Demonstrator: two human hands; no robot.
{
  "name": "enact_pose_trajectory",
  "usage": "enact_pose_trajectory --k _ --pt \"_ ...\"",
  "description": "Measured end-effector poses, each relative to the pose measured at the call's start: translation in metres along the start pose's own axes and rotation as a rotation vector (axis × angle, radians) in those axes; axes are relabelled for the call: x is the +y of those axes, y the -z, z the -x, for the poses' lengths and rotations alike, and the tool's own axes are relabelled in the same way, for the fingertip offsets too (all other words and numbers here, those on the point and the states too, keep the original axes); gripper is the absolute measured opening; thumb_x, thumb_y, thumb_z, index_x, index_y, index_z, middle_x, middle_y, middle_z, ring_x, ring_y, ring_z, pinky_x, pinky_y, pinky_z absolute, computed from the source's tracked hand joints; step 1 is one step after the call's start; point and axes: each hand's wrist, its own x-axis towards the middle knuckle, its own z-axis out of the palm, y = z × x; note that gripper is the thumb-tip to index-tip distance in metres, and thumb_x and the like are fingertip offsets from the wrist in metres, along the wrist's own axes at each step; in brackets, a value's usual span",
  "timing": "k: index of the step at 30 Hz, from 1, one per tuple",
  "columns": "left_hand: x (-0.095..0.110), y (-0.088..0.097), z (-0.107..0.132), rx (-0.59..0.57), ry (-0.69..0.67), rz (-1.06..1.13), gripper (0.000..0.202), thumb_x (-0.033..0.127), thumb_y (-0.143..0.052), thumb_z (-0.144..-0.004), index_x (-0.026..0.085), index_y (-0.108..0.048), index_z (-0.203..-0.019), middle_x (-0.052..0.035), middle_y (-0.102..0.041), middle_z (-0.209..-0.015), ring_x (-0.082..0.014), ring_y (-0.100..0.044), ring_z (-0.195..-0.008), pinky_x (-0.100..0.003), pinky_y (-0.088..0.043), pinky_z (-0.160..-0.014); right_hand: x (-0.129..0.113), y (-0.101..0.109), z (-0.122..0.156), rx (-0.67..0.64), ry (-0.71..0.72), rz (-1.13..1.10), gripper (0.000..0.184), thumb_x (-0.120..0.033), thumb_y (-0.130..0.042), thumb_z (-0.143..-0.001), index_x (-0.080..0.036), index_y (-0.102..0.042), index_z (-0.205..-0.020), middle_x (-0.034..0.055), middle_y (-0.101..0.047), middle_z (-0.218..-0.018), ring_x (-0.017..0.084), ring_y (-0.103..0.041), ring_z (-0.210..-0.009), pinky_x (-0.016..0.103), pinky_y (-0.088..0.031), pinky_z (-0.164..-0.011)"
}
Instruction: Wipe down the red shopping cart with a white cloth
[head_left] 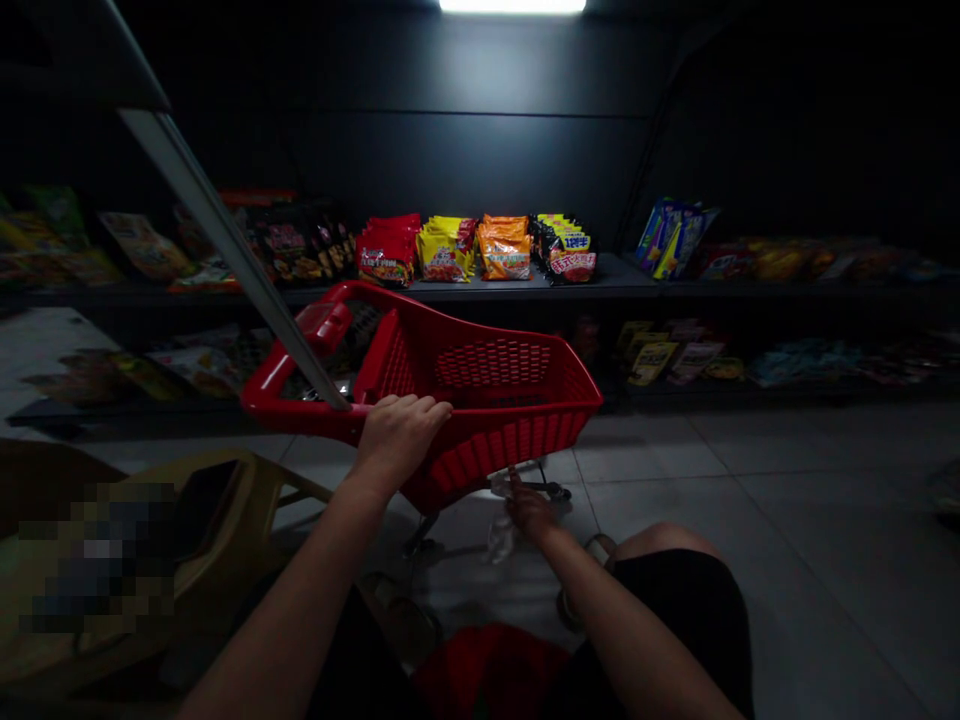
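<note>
My left hand [399,442] rests on the near rim of a red plastic shopping cart [487,375], its fingers curled over the edge. The wheeled cart stands tilted on the tiled floor in front of me. My right hand [530,507] reaches low beside the cart's underside, close to its metal wheel frame [525,485]. A crumpled clear plastic wrapper [500,530] hangs or lies just by those fingers. Whether that hand holds the wrapper is hidden by the dim light.
Dark shelves hold rows of instant noodle packets [465,250] and snack bags [667,240]. A metal shelf rail [225,250] slants across the upper left. A beige plastic chair [247,490] stands to my left, next to a pixelated blurred patch. My sandalled feet show below.
</note>
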Motion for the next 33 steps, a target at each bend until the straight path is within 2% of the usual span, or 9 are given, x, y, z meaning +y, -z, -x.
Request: enact_pose_trajectory --k 3,7,12,16,19,23,26,28,33 --pt "-0.001 0.003 0.001 -0.014 0.001 0.006 0.021 0.024 -0.049 -0.095 0.026 -0.067 -0.106 -0.0033 -0.072 -0.088 -0.0231 -0.063 -0.082 -0.038 -0.036 -0.072 -0.009 0.012 0.000 0.033 -0.043 -0.056 0.050 -0.013 -0.059 -0.069 -0.021 -0.064 -0.118 0.0084 -0.073 -0.112 0.021 -0.069 -0.100 0.029 -0.052 -0.087" --pt "0.000 0.004 0.000 -0.019 0.005 0.008 0.023 0.023 -0.047 -0.095 0.026 -0.067 -0.107 -0.0043 -0.072 -0.089 -0.0242 -0.063 -0.083 -0.038 -0.037 -0.073 -0.041 0.054 0.006 0.188 -0.019 -0.152 0.030 -0.016 -0.055 -0.077 -0.021 -0.061 -0.106 0.0057 -0.070 -0.102 0.020 -0.067 -0.095 0.029 -0.053 -0.085" --pt "0.003 0.003 -0.001 -0.024 0.001 0.003 0.024 0.019 -0.048 -0.093 0.026 -0.067 -0.105 -0.0052 -0.071 -0.089 -0.0254 -0.064 -0.081 -0.039 -0.037 -0.072 -0.122 0.100 0.004 0.609 0.377 -0.285 0.023 -0.029 -0.054 -0.093 -0.026 -0.061 -0.114 0.0075 -0.060 -0.130 0.020 -0.054 -0.124 0.035 -0.043 -0.106" --pt "0.004 0.005 0.000 -0.031 -0.014 -0.011 0.022 0.017 -0.047 -0.092 0.023 -0.068 -0.097 -0.0068 -0.071 -0.086 -0.0245 -0.064 -0.080 -0.038 -0.038 -0.073 -0.152 0.104 -0.029 0.430 0.704 0.043 0.041 -0.022 -0.049 -0.097 -0.031 -0.053 -0.137 0.0042 -0.058 -0.140 0.017 -0.047 -0.135 0.040 -0.024 -0.120" --pt "0.002 0.006 0.004 -0.028 -0.031 -0.021 0.027 0.020 -0.045 -0.094 0.026 -0.067 -0.108 -0.0059 -0.072 -0.089 -0.0244 -0.065 -0.081 -0.038 -0.039 -0.074 -0.126 0.111 -0.047 0.345 0.734 0.169 0.045 -0.017 -0.045 -0.098 -0.029 -0.051 -0.141 0.0042 -0.060 -0.139 0.018 -0.046 -0.137 0.048 -0.009 -0.123" --pt "0.000 0.005 0.009 -0.041 -0.033 -0.033 0.031 0.019 -0.044 -0.094 0.025 -0.066 -0.116 -0.0065 -0.073 -0.096 -0.0242 -0.066 -0.085 -0.038 -0.040 -0.075 -0.043 0.144 -0.050 0.449 0.507 0.127 0.044 -0.016 -0.047 -0.094 -0.031 -0.059 -0.133 0.0024 -0.058 -0.141 0.022 -0.033 -0.146 0.056 -0.003 -0.121" --pt "0.000 0.004 0.012 -0.054 -0.023 -0.040 0.032 0.019 -0.043 -0.094 0.025 -0.066 -0.116 -0.0071 -0.073 -0.098 -0.0244 -0.066 -0.086 -0.038 -0.041 -0.076 0.026 0.171 -0.045 0.625 0.093 -0.203 0.037 -0.023 -0.052 -0.087 -0.026 -0.067 -0.121 0.0057 -0.066 -0.130 0.023 -0.049 -0.133 0.046 -0.029 -0.115" --pt "0.001 0.004 0.013 -0.055 -0.008 -0.045 0.032 0.019 -0.043 -0.095 0.026 -0.067 -0.115 -0.0067 -0.074 -0.098 -0.0245 -0.067 -0.085 -0.038 -0.042 -0.076 0.063 0.180 -0.039 0.782 -0.180 -0.403 0.036 -0.035 -0.047 -0.088 -0.019 -0.067 -0.113 0.0105 -0.072 -0.110 0.026 -0.064 -0.111 0.041 -0.047 -0.098" --pt "0.003 0.008 0.016 -0.091 0.031 -0.033 0.033 0.025 -0.042 -0.097 0.027 -0.069 -0.114 -0.0056 -0.076 -0.098 -0.0240 -0.069 -0.083 -0.037 -0.044 -0.073 0.100 0.171 -0.026 0.925 -0.337 -0.539 0.052 -0.051 -0.042 -0.085 -0.015 -0.056 -0.119 0.0078 -0.069 -0.093 0.023 -0.067 -0.084 0.032 -0.054 -0.071"
